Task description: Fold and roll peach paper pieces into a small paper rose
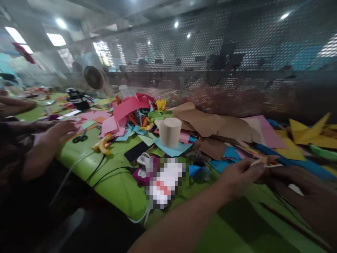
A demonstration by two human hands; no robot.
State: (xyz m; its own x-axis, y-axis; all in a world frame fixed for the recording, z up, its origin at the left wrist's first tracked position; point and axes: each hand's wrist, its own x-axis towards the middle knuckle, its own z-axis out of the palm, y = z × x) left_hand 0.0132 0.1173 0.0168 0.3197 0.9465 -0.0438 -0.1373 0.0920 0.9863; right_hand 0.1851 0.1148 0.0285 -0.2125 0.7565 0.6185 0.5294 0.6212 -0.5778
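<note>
At the right side, my left hand [243, 175] pinches a small peach-coloured piece of paper [264, 160] between its thumb and fingers. My right hand [305, 189] meets it from the right, fingers curled and closed at the same small piece; blur hides its exact grip. Below both hands is the green table top [218, 225]. Blue paper [231, 154] and a brown paper piece [212, 147] lie just beyond my left hand. Left of my forearm rests a phone [168, 182] with a lit, pixelated screen and a white cable.
A cream roll [170, 133] stands on light-blue paper. Around it are a dark phone [137, 151], a yellow glue gun [102, 144], scissors [80, 137] and heaped coloured paper [131, 107]. Another person's hand [61, 128] works at left. A perforated metal screen [168, 52] runs behind the table.
</note>
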